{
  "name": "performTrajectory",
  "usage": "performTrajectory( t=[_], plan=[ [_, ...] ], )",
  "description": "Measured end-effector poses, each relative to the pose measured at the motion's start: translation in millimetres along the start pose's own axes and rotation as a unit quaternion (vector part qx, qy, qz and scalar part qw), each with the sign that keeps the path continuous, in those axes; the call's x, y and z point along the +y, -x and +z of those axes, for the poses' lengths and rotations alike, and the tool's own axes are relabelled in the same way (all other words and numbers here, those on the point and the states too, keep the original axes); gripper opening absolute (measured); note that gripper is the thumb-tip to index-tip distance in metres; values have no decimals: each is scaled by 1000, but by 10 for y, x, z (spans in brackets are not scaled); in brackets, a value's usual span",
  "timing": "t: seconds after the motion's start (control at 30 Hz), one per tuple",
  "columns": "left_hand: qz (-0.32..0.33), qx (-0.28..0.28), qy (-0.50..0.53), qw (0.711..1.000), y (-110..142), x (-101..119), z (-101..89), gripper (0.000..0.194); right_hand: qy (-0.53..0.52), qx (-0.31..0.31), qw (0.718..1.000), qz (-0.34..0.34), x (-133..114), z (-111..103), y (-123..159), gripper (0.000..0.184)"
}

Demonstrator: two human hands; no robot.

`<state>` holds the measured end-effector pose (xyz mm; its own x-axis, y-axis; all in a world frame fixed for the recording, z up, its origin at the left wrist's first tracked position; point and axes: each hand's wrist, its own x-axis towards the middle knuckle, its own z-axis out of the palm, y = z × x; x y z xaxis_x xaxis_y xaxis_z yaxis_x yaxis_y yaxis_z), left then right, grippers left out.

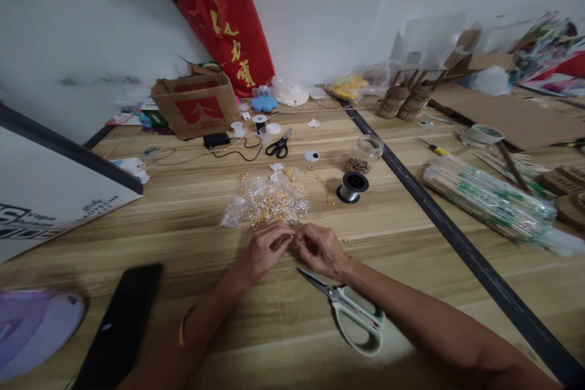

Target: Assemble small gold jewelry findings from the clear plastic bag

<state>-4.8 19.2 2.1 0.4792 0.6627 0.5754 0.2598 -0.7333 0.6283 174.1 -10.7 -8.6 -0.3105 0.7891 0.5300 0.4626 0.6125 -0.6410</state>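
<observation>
Both of my hands meet at the middle of the table, fingertips pinched close together. My left hand (269, 250) is closed in a pinch on something too small to name. Just beside it, my right hand (321, 250) pinches too, and what lies between its fingers is hidden. Right beyond the fingers spreads a pile of gold and silver jewelry findings (278, 202), some in clear plastic bags. Scissors with pale green handles (359, 317) lie partly open below my right hand and forearm. A spool of clear line (351, 187) stands past my right hand, near a gold chain (322, 183).
A jar of beads (363, 155) and black scissors (280, 144) lie farther back. Bundled sticks in plastic (491, 198) are at the right. At the left are a black phone (119, 323) and a white box (59, 189). A paper bag (196, 103) and red bag (233, 30) stand behind.
</observation>
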Motion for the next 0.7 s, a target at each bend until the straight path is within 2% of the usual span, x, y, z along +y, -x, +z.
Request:
performTrajectory(
  t=[0.7],
  plan=[
    [11,-8,-7,1000,-8,0,-12,10,1,-5,1000,2,-16,-9,-5,7]
  ],
)
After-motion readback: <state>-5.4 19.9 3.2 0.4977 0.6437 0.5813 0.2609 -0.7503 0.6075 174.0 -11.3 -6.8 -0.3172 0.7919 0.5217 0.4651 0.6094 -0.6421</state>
